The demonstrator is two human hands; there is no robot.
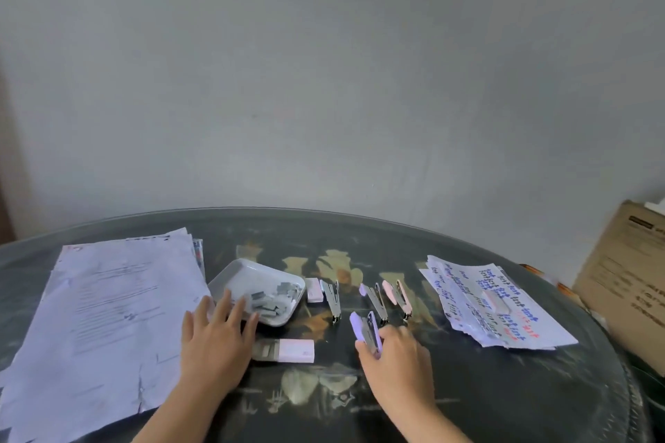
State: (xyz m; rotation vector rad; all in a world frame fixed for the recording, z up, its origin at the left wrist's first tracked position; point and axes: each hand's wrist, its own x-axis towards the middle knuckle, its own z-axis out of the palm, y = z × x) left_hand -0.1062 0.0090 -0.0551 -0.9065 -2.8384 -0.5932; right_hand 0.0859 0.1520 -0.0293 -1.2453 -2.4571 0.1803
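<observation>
- Purple stapler [367, 333] sits on the table, front centre-right, its top arm hinged up and its metal rail showing.
- Right hand [399, 360] grips the purple stapler at its near end, fingers curled round it.
- Left hand [216, 338] lies flat with fingers spread and straight, and holds nothing. Its fingertips are at the near rim of the grey tray [234, 271].
- The two hands are well apart.
- Staple box [284, 350], pinkish white and slid partly open, lies between the hands, just beside the left hand.
- Loose staple strips [273, 298] are piled in the grey tray.
- Small pink box [314, 290] lies just right of the tray.
- Three more staplers lie in a row behind the purple one, all open: grey stapler [331, 300], lilac stapler [376, 302], pink stapler [397, 297].
- Printed paper stack [108, 316] covers the left of the table and touches the tray's left side.
- Handwritten sheets [493, 306], in blue and red ink, lie at the right.
- Dark table [467, 406] has a rounded far edge and a faded floral pattern.
- Cardboard box [626, 277] stands off the table's right edge.
</observation>
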